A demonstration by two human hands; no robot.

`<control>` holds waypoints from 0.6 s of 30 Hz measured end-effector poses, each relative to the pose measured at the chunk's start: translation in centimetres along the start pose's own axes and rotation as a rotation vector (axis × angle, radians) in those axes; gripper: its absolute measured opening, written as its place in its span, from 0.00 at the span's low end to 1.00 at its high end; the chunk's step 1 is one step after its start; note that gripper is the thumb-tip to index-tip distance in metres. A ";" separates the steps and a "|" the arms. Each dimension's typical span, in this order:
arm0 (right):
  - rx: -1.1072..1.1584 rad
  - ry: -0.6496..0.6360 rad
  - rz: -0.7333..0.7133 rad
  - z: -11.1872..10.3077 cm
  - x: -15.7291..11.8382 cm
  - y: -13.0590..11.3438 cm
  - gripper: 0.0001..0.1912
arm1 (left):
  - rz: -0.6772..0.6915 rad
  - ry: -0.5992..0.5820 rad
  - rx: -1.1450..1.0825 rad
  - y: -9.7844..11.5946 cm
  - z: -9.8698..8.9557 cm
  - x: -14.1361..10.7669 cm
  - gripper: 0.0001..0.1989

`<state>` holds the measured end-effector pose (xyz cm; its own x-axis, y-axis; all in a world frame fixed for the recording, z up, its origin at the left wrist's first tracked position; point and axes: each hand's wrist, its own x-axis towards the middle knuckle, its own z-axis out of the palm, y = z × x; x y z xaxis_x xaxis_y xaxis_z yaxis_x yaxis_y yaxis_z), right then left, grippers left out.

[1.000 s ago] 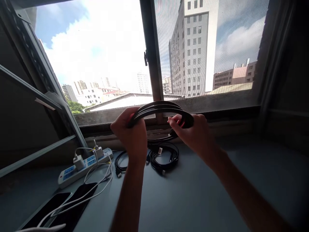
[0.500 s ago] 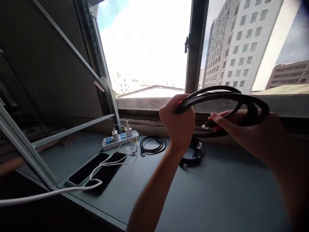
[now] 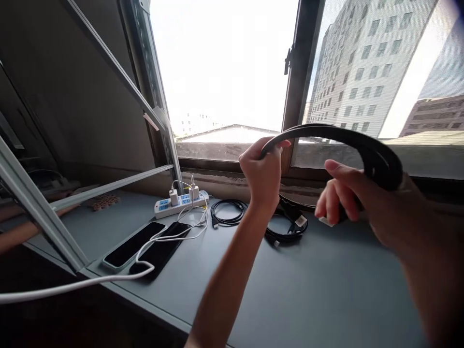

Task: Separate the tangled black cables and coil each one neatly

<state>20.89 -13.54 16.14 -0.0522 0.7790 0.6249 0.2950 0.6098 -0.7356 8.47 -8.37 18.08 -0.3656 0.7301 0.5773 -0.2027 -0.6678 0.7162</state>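
Note:
A bundle of looped black cable (image 3: 326, 130) arches in the air between my two hands above the table. My left hand (image 3: 264, 169) is closed in a fist around one end of the loops. The other end bends down into my right hand (image 3: 357, 193), whose fingers are curled. A pale plug end (image 3: 326, 221) shows below those fingers; most of it is hidden. Beneath, on the table, lies a coiled black cable (image 3: 290, 237) with a white tag (image 3: 300, 221), partly covered by my left hand and wrist. Another thin black cable coil (image 3: 228, 212) rests to its left.
A white power strip (image 3: 181, 203) holds two chargers, with white cables trailing over two phones (image 3: 135, 245) on the grey table (image 3: 308, 295). A metal frame (image 3: 119, 186) stands at left; another person's arm (image 3: 21, 239) is behind it. A window (image 3: 224, 96) is at the back.
The loops have drawn together into a tighter, flatter arch. My right fingers have curled and turned downward, and the plug end has dropped lower. My left fist keeps its hold.

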 end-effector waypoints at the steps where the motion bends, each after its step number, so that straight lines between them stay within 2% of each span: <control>1: 0.059 -0.039 -0.005 0.1 -0.1 -0.2 0.31 | -0.031 -0.014 -0.012 -0.1 0.0 0.1 0.11; 3: 0.079 -0.100 -0.017 0.3 -0.3 -0.6 0.29 | -0.092 -0.058 -0.054 -0.7 -0.1 0.5 0.10; 5: 0.026 -0.060 -0.040 0.6 -0.3 -0.9 0.23 | -0.171 -0.131 -0.103 -1.4 -0.3 1.0 0.08; 7: -0.055 0.115 -0.094 0.8 0.1 -0.7 0.14 | -0.282 -0.234 -0.137 -2.2 -0.4 1.6 0.05; 9: -0.174 0.333 -0.176 0.9 0.7 0.1 0.18 | -0.406 -0.335 -0.157 -2.8 -0.5 2.1 0.05; 11: -0.286 0.454 -0.250 0.8 1.4 1.3 0.21 | -0.492 -0.390 -0.166 -3.1 -0.6 2.4 0.06; 15: -0.356 0.448 -0.342 0.2 2.6 3.8 0.17 | -0.525 -0.409 -0.119 -2.6 -0.9 2.8 0.06; 18: -0.355 0.426 -0.375 0.1 2.9 4.4 0.16 | -0.515 -0.422 -0.078 -2.1 -1.3 3.0 0.06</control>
<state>21.97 -8.60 14.67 0.1475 0.3531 0.9239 0.6303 0.6864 -0.3629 6.65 -5.02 17.81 0.1787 0.9418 0.2849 -0.3273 -0.2162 0.9198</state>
